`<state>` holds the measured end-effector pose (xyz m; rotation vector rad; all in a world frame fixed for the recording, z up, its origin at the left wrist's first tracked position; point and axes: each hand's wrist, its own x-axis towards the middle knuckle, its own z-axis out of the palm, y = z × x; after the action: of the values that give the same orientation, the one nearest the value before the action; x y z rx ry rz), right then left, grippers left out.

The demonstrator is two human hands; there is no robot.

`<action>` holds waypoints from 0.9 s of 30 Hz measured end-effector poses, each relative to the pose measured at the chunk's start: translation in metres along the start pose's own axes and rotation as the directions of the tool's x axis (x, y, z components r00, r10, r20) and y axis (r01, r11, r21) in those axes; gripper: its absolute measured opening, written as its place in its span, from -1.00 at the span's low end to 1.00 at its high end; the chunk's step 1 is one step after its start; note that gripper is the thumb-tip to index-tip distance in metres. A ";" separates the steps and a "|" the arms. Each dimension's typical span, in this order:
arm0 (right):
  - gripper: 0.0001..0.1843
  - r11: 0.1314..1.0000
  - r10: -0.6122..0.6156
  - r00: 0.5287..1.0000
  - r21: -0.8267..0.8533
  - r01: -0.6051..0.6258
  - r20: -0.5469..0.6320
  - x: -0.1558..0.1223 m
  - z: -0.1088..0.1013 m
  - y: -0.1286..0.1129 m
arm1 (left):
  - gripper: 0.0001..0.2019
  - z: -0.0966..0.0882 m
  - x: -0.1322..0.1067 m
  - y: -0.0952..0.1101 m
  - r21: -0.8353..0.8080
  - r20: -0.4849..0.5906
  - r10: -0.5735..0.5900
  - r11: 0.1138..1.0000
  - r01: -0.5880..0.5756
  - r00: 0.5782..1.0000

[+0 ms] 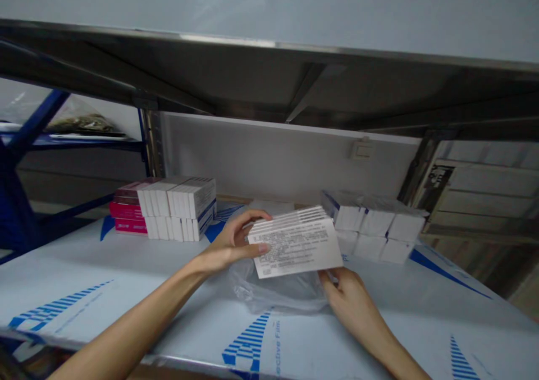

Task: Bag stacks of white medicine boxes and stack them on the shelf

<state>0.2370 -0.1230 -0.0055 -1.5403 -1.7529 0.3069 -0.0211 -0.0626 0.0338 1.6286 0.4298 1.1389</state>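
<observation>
My left hand (pixel 236 242) is closed around the left end of a row of flat white medicine boxes (pixel 298 248), thumb on the front face and fingers behind. Small dark print covers the front box, and the row tilts above the shelf. Beneath it lies a crumpled clear plastic bag (pixel 278 290) on the shelf surface. At the lower right corner of the boxes is my right hand (pixel 351 296), its fingers bent at the bag's edge. Its fingertips are partly hidden, and whether they also touch the boxes I cannot tell.
White boxes (pixel 177 209) stand in two layers at the left, beside pink boxes (pixel 128 217). Wrapped white boxes (pixel 374 223) stand at the right. The metal shelf (pixel 168 301) carries blue-printed film, and an upper shelf (pixel 269 21) hangs overhead. A wall switch (pixel 361 149) is behind.
</observation>
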 end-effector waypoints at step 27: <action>-0.71 0.990 0.092 0.814 0.038 -0.139 0.574 0.011 -0.022 0.025 | -0.33 -0.022 -0.029 0.004 0.654 0.065 -0.413 0.705 0.274 0.908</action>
<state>0.2704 -0.1132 -0.0016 -1.6023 -2.0608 0.9789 -0.0543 -0.0734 0.0237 2.1037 1.0238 0.5343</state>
